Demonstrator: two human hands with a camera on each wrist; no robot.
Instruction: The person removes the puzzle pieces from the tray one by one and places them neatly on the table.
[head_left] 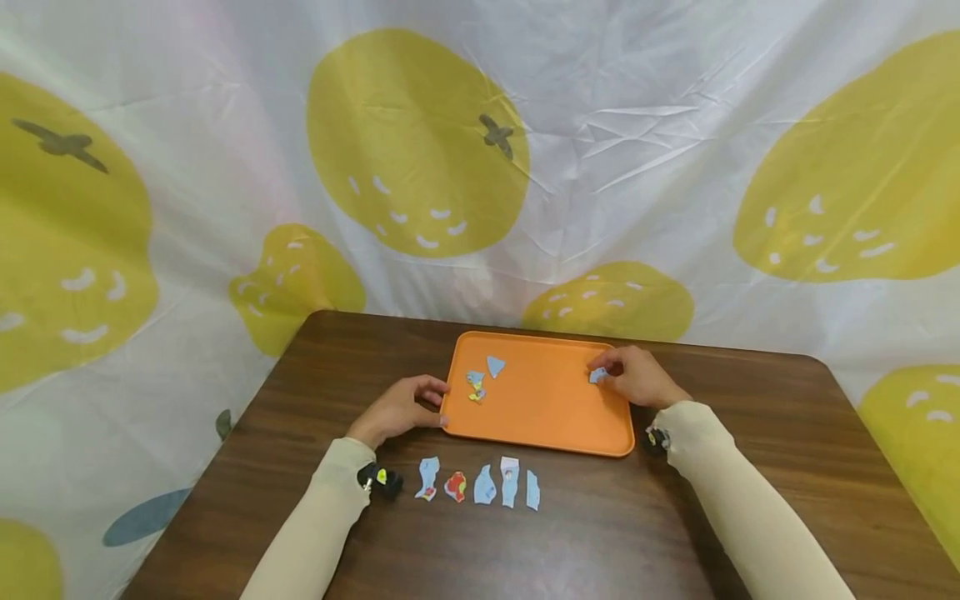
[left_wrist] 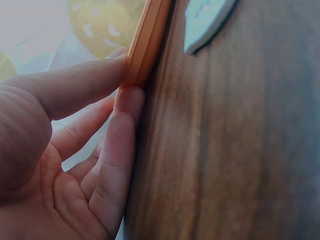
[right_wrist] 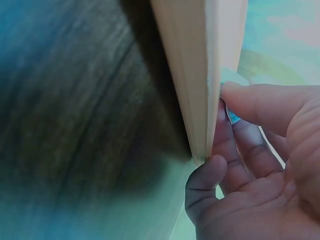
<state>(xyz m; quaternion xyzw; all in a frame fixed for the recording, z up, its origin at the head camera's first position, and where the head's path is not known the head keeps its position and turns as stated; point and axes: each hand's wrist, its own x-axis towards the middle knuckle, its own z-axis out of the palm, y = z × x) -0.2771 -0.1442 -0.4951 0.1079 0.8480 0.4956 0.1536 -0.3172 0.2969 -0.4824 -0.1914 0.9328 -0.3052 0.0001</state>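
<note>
My left hand (head_left: 401, 408) grips the near-left edge of an orange tray (head_left: 540, 408); in the left wrist view its thumb and fingers close on the rim (left_wrist: 145, 45). Over the tray's right end, my right hand (head_left: 637, 377) pinches a small light-blue picture piece (head_left: 597, 376), mostly covered by the fingers. The right wrist view shows a sliver of that piece (right_wrist: 233, 117) between thumb and fingers, with the little finger at the tray's rim. Toward the tray's left end lie a blue triangular piece (head_left: 495, 366) and some blue-and-yellow pieces (head_left: 476, 385) close together.
Several irregular cut pieces form a row on the brown wooden table (head_left: 600, 533) in front of the tray, among them a red one (head_left: 455, 486) and a narrow blue strip (head_left: 532, 490). A white curtain with yellow fruit prints (head_left: 420, 142) hangs behind the table.
</note>
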